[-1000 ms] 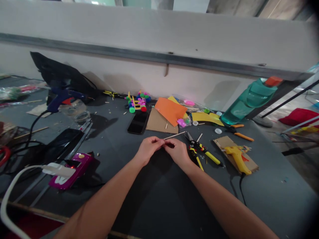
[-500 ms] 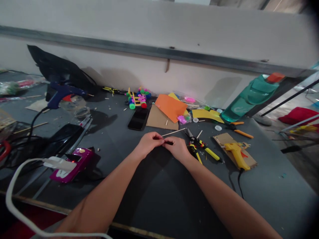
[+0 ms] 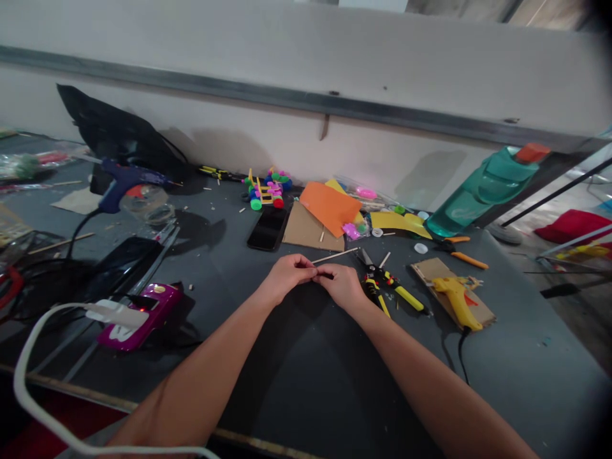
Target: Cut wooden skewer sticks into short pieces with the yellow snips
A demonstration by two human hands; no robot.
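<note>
At centre, left fingers (image 3: 305, 274) seemingly clamp a wooden stick (image 3: 336, 255), meeting pinched right fingers (image 3: 329, 268).

- We're running one head-worn camera, pointed forward and down over the dark desk (image 3: 306, 382) from its near side.
- Our forearms (image 3: 224, 357) come in along the bottom, really close to the lens, and our left hand (image 3: 287, 280) and right hand (image 3: 342, 285) land around mid-frame.
- Farther off, we're facing a pale wall (image 3: 239, 32) up top; its grey rail (image 3: 215, 83) slopes down to the right, so the view's tilted a bit.
- It's pretty wide: we get a purple power strip (image 3: 161, 307) lower left plus some floor (image 3: 583, 319) past the desk's right edge.
</note>
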